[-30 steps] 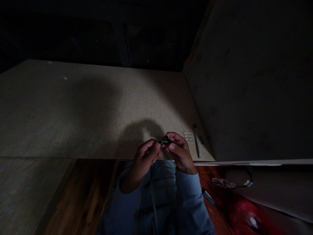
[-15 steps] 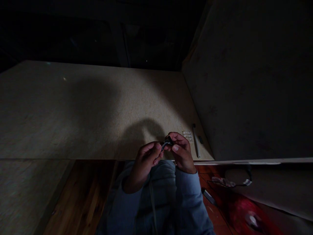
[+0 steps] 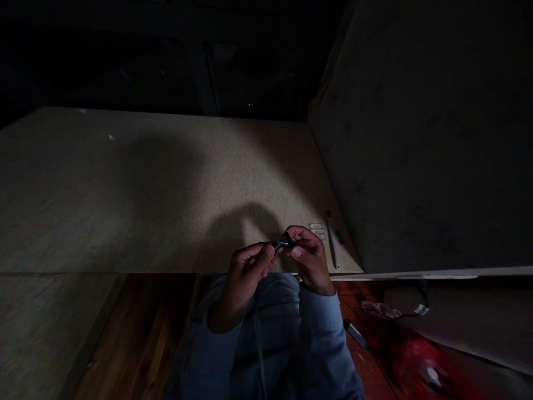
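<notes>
Pinching a small dark glossy part [image 3: 283,242] between fingertips, the left hand [image 3: 245,273] and right hand [image 3: 307,260] meet over the table's [image 3: 145,194] near edge; a slim white pen [image 3: 332,240] lies just right of the hands on the speckled beige surface.

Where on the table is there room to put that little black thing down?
The tabletop is bare left of and beyond the hands. It is crowded only at the right edge, where a white pen and a small clear packet lie beside the upright board.
</notes>
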Demonstrator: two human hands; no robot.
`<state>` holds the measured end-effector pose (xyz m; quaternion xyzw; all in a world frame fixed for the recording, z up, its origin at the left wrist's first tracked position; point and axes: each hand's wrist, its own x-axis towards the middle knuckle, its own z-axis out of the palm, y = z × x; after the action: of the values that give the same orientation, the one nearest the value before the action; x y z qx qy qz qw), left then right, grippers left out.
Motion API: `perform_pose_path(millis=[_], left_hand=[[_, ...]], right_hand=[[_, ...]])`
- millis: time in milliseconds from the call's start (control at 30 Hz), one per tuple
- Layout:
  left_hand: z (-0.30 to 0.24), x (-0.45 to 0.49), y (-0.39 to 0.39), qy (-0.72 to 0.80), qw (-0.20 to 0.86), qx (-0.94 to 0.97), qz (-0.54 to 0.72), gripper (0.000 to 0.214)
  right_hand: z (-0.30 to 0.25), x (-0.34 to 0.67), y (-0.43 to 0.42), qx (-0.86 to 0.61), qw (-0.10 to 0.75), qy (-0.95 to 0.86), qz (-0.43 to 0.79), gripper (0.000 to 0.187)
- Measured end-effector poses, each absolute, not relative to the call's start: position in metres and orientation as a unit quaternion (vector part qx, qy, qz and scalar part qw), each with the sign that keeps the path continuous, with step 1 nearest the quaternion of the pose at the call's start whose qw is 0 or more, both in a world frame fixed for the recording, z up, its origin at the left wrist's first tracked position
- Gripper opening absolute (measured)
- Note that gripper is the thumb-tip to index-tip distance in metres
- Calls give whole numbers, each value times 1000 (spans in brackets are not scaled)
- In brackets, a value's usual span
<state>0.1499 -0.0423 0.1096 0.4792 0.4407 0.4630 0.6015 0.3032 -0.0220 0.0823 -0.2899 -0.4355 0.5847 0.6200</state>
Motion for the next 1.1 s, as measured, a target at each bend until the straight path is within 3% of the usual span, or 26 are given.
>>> perform_pose_path(millis=[367,533,833,1100], left_hand=[[114,152,-43,409,662,440,447,51],[104,159,-38,413,665,411,467,52],[69,210,4,448,597,466,476,31],[58,238,36,533,455,625,345,15]], right_hand=[[81,317,-21,-346,608,-425,574,37],[94,340,-27,-363,664,-360,546,31],[120,356,-49,-339,730,-320,500,23],[109,368,-51,-385,730,-282,490,24]])
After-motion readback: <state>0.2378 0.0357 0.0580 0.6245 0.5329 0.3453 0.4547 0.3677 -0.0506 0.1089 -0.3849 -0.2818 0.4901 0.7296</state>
